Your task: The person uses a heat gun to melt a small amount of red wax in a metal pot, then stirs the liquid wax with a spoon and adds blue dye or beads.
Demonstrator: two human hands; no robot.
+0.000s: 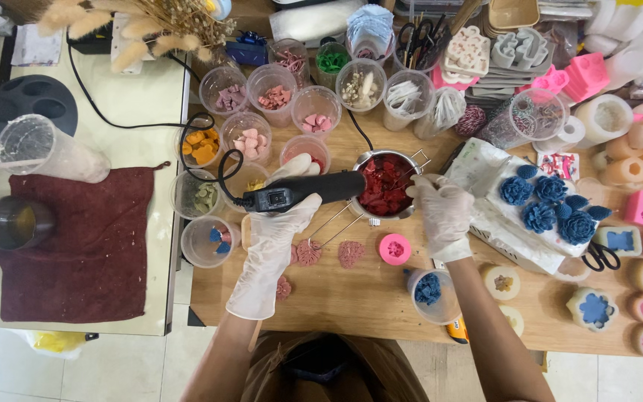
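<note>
- Left hand (286, 212), in a white glove, has its grip clenched around a black heat gun (308, 190), held level with the nozzle pointing right.
- The nozzle sits right at the rim of a small metal melting pot (413, 161) filled with red wax pieces (383, 184).
- The pot stands on the wooden worktop (351, 298), near its middle; thin wire handles stick out from it at lower left.
- Right hand (440, 208), also gloved, is against the pot's right side; whether its grip is closed on the rim I cannot tell.
- The gun's black cord (202, 145) loops away to the left, across the clear cups.
- Those clear plastic cups (277, 85) cluster behind and to the left of the pot, holding wax chips in pink, orange, green and other colours.
- Just in front of the pot: a pink round mould (394, 249) and flat reddish wax flowers (350, 253).
- To the right, dark blue wax flowers (552, 205) lie on a white sheet, with scissors (600, 257) just beside.
- Near the right forearm, a clear cup with a blue flower (429, 289).
- Far left, a maroon towel (83, 246) with a steel cup (16, 222) at its edge.
</note>
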